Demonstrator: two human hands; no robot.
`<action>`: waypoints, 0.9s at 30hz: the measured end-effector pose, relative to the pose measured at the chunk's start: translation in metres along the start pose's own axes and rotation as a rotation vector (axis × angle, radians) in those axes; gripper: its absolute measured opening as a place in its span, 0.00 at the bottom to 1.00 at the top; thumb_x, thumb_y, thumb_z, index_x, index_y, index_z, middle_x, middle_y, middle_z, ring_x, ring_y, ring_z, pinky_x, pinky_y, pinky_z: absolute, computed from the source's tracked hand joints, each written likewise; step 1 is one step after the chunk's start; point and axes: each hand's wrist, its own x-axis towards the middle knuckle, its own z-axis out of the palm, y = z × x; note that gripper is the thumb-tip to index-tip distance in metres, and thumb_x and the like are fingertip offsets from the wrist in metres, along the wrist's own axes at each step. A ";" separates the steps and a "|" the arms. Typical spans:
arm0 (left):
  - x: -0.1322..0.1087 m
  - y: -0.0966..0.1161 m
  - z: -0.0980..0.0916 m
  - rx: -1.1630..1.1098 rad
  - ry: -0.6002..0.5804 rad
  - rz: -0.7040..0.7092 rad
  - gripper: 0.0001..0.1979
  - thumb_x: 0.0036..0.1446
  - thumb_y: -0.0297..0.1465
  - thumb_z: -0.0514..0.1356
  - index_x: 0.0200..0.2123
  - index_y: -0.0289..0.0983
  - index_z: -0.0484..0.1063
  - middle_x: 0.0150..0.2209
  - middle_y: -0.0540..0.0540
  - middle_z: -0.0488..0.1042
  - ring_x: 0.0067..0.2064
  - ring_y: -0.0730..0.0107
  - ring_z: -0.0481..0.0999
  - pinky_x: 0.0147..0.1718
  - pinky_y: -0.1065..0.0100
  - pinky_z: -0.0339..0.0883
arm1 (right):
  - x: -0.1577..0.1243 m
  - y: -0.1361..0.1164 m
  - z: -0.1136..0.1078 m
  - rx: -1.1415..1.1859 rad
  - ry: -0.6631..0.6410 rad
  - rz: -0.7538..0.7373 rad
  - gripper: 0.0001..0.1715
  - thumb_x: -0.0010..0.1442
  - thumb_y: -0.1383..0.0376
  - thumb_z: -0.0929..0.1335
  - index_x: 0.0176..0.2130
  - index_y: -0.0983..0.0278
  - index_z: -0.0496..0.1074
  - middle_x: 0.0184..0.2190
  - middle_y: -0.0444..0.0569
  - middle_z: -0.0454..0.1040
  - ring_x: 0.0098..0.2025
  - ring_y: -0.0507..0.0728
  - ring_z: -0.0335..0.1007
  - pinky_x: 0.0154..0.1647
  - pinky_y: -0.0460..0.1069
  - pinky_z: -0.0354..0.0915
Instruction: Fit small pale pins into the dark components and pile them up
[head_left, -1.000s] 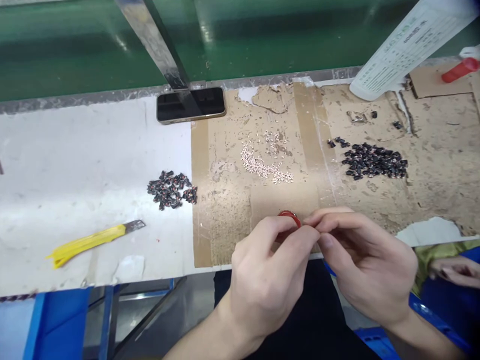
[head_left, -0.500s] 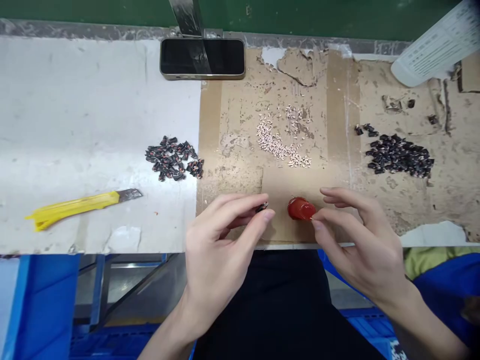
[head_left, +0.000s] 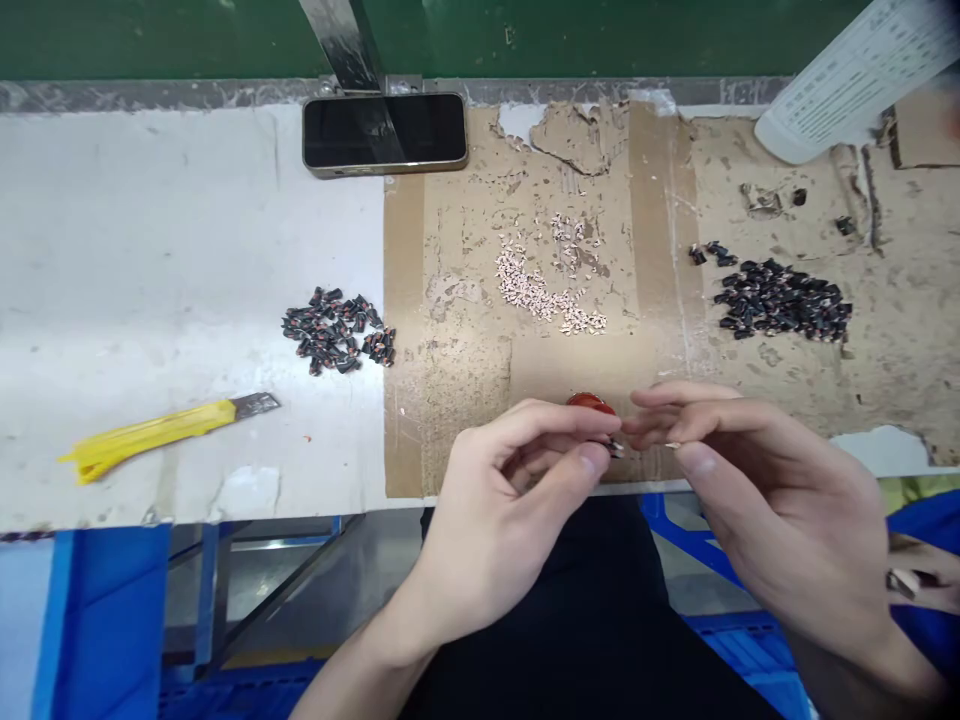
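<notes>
While the left hand [head_left: 510, 510] pinches one black piece [head_left: 614, 449], the right hand [head_left: 787, 500] clamps one pale bit [head_left: 672, 445]; two black piles [head_left: 784, 301] lie apart.

Red container [head_left: 592, 402]: mostly hidden behind the left hand [head_left: 510, 510]
White bottle [head_left: 847, 85]: upper end cut off
Pale bit [head_left: 673, 445]: too small to identify

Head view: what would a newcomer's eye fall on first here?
Probably the two hands at the table's near edge, the left hand pinching a small black piece and the right hand a tiny pale bit. Next, the yellow knife at the left, blade exposed. Then the pale pile midway between two black piles.
</notes>
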 end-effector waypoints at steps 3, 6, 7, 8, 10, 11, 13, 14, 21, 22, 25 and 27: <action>0.003 -0.002 0.007 -0.181 -0.048 -0.116 0.09 0.61 0.21 0.68 0.38 0.41 0.86 0.33 0.51 0.85 0.32 0.77 0.83 0.35 0.79 0.79 | -0.002 -0.007 0.001 0.066 -0.011 0.031 0.09 0.69 0.71 0.70 0.42 0.57 0.76 0.50 0.44 0.83 0.49 0.53 0.84 0.48 0.42 0.80; 0.003 -0.006 0.009 -0.258 -0.074 -0.146 0.08 0.61 0.21 0.69 0.37 0.40 0.85 0.31 0.51 0.84 0.31 0.78 0.82 0.34 0.80 0.79 | -0.002 -0.008 0.001 0.084 -0.014 0.025 0.10 0.68 0.72 0.71 0.42 0.56 0.77 0.49 0.43 0.84 0.50 0.53 0.84 0.50 0.42 0.80; 0.003 -0.007 0.008 -0.274 -0.079 -0.153 0.07 0.62 0.21 0.69 0.37 0.39 0.85 0.30 0.51 0.84 0.31 0.78 0.83 0.34 0.80 0.79 | -0.002 -0.008 0.001 0.087 -0.022 0.020 0.10 0.68 0.73 0.71 0.42 0.56 0.77 0.49 0.43 0.84 0.51 0.52 0.83 0.50 0.41 0.79; 0.003 -0.008 0.008 -0.287 -0.082 -0.159 0.07 0.62 0.22 0.69 0.37 0.39 0.85 0.31 0.50 0.84 0.32 0.77 0.83 0.34 0.79 0.80 | -0.001 -0.008 0.001 0.089 -0.031 0.010 0.10 0.68 0.73 0.71 0.42 0.56 0.77 0.48 0.42 0.84 0.51 0.52 0.83 0.51 0.41 0.79; 0.002 -0.009 0.008 -0.308 -0.089 -0.169 0.06 0.62 0.22 0.69 0.37 0.39 0.85 0.31 0.50 0.84 0.32 0.77 0.83 0.35 0.79 0.80 | 0.000 -0.007 0.000 0.091 -0.039 -0.001 0.10 0.68 0.73 0.71 0.42 0.57 0.76 0.48 0.42 0.84 0.51 0.51 0.83 0.51 0.39 0.78; 0.002 -0.009 0.007 -0.314 -0.091 -0.173 0.06 0.62 0.22 0.69 0.37 0.39 0.85 0.31 0.50 0.84 0.32 0.77 0.83 0.35 0.79 0.80 | 0.000 -0.007 0.000 0.092 -0.043 0.001 0.10 0.68 0.73 0.71 0.42 0.57 0.76 0.48 0.43 0.84 0.50 0.51 0.83 0.50 0.39 0.78; 0.001 -0.008 0.007 -0.321 -0.095 -0.184 0.06 0.62 0.22 0.69 0.38 0.39 0.85 0.31 0.50 0.84 0.32 0.77 0.83 0.35 0.79 0.80 | 0.000 -0.007 0.000 0.098 -0.051 0.005 0.10 0.68 0.72 0.71 0.42 0.57 0.76 0.47 0.43 0.84 0.49 0.51 0.83 0.48 0.39 0.78; 0.001 -0.008 0.007 -0.323 -0.094 -0.189 0.06 0.62 0.22 0.69 0.38 0.39 0.85 0.30 0.51 0.84 0.32 0.78 0.83 0.35 0.79 0.80 | 0.000 -0.007 0.000 0.097 -0.057 0.005 0.09 0.68 0.72 0.71 0.42 0.56 0.76 0.47 0.43 0.83 0.48 0.51 0.83 0.48 0.40 0.79; 0.000 -0.004 0.007 -0.265 -0.055 -0.174 0.05 0.61 0.22 0.70 0.36 0.38 0.85 0.28 0.50 0.83 0.30 0.75 0.84 0.34 0.77 0.81 | 0.001 -0.004 -0.002 0.000 -0.082 -0.058 0.10 0.67 0.72 0.72 0.43 0.56 0.77 0.45 0.44 0.83 0.43 0.52 0.82 0.42 0.43 0.80; 0.000 -0.004 0.007 -0.264 -0.048 -0.173 0.05 0.61 0.23 0.71 0.35 0.38 0.85 0.28 0.50 0.83 0.30 0.74 0.84 0.33 0.76 0.81 | 0.001 -0.003 -0.002 0.009 -0.078 -0.058 0.11 0.66 0.73 0.73 0.43 0.56 0.78 0.44 0.44 0.84 0.43 0.53 0.83 0.41 0.44 0.80; 0.000 -0.005 0.009 -0.320 -0.040 -0.184 0.04 0.61 0.24 0.72 0.35 0.38 0.84 0.29 0.50 0.84 0.31 0.75 0.84 0.33 0.77 0.80 | 0.001 0.000 -0.001 0.086 -0.037 -0.062 0.13 0.64 0.74 0.74 0.44 0.56 0.80 0.44 0.44 0.84 0.43 0.53 0.83 0.41 0.45 0.81; 0.000 -0.006 0.011 -0.381 -0.034 -0.194 0.04 0.61 0.24 0.72 0.35 0.38 0.84 0.29 0.51 0.84 0.31 0.78 0.83 0.34 0.80 0.79 | 0.001 0.001 0.000 0.135 -0.011 -0.064 0.15 0.63 0.75 0.74 0.44 0.56 0.81 0.45 0.43 0.85 0.43 0.53 0.84 0.42 0.44 0.82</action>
